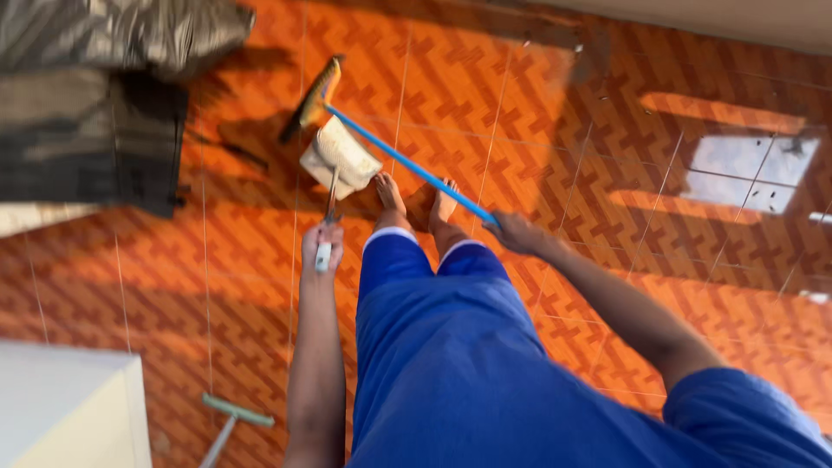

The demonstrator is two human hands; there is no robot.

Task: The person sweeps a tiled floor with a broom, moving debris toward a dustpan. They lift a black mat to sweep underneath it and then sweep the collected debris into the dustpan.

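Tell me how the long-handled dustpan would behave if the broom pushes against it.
The dustpan looks thin and light, so it would probably slide on the glossy tiled floor. Only the left hand steadies its slim handle, so it may swivel. The broom, in the right hand, looks stiff.

An orange herringbone-tiled floor (607, 156) fills the view, with a bright window reflection (750, 173) at right. A dark striped cushion (87, 139) sits upper left under grey fabric (130, 30). A white cabinet corner (65, 407) stands lower left, near a green-headed squeegee (236, 412).
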